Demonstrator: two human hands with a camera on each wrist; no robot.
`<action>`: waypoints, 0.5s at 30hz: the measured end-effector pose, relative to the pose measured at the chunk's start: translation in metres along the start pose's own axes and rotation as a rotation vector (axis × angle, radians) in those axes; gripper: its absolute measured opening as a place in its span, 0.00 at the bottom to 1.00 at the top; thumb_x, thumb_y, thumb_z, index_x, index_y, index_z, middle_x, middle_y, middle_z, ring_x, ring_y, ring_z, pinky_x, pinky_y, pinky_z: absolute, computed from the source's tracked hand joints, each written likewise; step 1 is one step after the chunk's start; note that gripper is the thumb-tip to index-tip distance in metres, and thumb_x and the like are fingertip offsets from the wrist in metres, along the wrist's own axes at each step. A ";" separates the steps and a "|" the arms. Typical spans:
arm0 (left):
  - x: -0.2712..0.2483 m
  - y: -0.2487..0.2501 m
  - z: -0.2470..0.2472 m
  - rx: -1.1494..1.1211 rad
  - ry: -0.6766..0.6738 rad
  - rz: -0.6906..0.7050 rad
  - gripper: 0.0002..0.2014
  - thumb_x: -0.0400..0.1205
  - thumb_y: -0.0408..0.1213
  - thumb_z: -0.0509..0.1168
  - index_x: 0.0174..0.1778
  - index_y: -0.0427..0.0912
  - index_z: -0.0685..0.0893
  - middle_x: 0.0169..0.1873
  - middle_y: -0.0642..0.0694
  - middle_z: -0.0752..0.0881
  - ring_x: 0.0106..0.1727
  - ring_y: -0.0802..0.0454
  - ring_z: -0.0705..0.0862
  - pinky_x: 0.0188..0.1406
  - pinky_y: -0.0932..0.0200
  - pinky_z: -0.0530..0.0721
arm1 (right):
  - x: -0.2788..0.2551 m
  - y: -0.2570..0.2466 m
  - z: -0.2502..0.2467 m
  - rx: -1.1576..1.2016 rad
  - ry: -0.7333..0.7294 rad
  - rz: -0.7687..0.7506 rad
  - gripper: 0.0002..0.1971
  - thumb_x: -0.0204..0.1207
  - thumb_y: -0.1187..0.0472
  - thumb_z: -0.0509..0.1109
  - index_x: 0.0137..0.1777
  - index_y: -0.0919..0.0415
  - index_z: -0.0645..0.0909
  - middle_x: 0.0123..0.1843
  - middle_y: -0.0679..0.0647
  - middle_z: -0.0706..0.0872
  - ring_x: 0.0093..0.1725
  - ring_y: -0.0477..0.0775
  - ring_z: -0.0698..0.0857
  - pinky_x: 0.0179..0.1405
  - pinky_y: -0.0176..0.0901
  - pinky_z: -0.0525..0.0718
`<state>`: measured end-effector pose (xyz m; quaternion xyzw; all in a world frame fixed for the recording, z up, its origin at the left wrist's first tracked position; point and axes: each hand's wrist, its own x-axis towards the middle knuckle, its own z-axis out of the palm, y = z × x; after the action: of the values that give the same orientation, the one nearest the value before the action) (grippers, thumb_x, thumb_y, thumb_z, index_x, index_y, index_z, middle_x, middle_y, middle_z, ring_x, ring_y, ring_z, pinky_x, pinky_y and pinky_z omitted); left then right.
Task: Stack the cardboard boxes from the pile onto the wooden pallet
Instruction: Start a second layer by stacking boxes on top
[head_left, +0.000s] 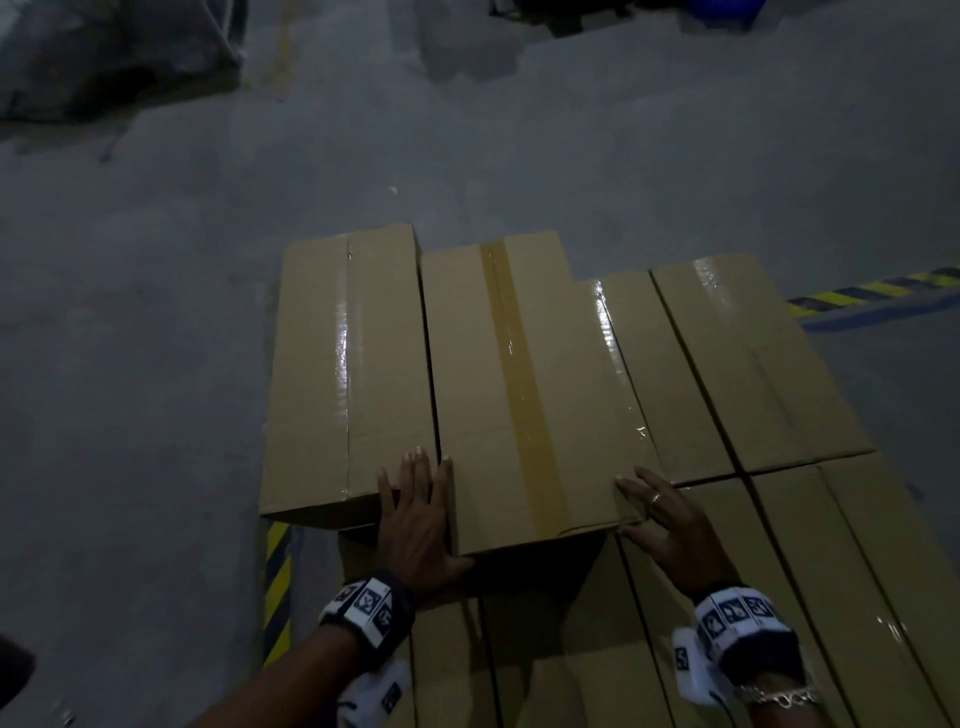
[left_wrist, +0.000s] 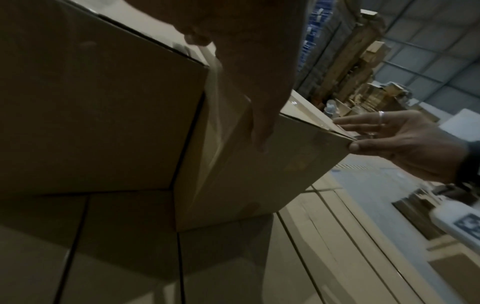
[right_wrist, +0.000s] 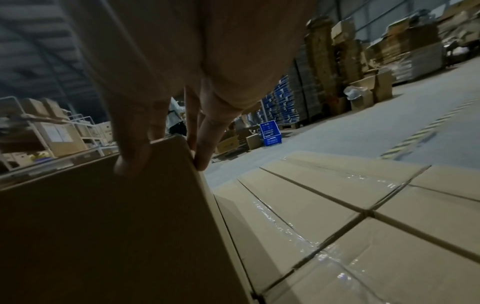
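A cardboard box with a brown tape strip lies on a lower layer of boxes, tight against a second upper box to its left. My left hand lies flat at its near left corner, fingers straight over the seam. The thumb runs down the near face. At the near right corner my right hand rests with spread straight fingers. From the right wrist, the thumb presses the near face and the fingertips touch the right side. No pallet shows.
Grey concrete floor surrounds the stack, with yellow-black hazard tape at the left and far right. Taped boxes of the lower layer spread to the right. A blue crate and tall cardboard stacks stand farther off.
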<state>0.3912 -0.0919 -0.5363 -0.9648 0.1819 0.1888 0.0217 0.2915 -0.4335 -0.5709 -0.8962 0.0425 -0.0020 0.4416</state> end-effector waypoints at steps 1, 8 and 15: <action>0.004 -0.004 0.000 0.001 -0.005 0.001 0.73 0.53 0.82 0.65 0.88 0.38 0.54 0.86 0.28 0.56 0.86 0.28 0.56 0.81 0.24 0.43 | 0.004 0.000 0.003 0.014 0.015 -0.003 0.36 0.67 0.70 0.84 0.75 0.51 0.81 0.79 0.55 0.77 0.77 0.54 0.77 0.72 0.60 0.82; 0.025 -0.021 -0.011 -0.136 0.007 0.058 0.64 0.73 0.65 0.74 0.88 0.43 0.35 0.88 0.41 0.37 0.89 0.40 0.40 0.88 0.40 0.41 | 0.035 -0.009 0.015 -0.007 0.086 0.027 0.30 0.70 0.73 0.81 0.73 0.56 0.83 0.77 0.60 0.79 0.75 0.57 0.78 0.71 0.32 0.70; 0.039 -0.028 -0.018 -0.270 0.050 0.045 0.56 0.74 0.58 0.77 0.89 0.51 0.46 0.89 0.49 0.51 0.89 0.45 0.52 0.86 0.49 0.56 | 0.056 -0.012 0.022 -0.016 0.121 0.061 0.28 0.76 0.73 0.76 0.75 0.56 0.82 0.79 0.61 0.77 0.77 0.51 0.74 0.74 0.33 0.68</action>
<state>0.4419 -0.0812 -0.5346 -0.9590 0.1770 0.1877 -0.1170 0.3489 -0.4131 -0.5762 -0.8962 0.0966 -0.0425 0.4308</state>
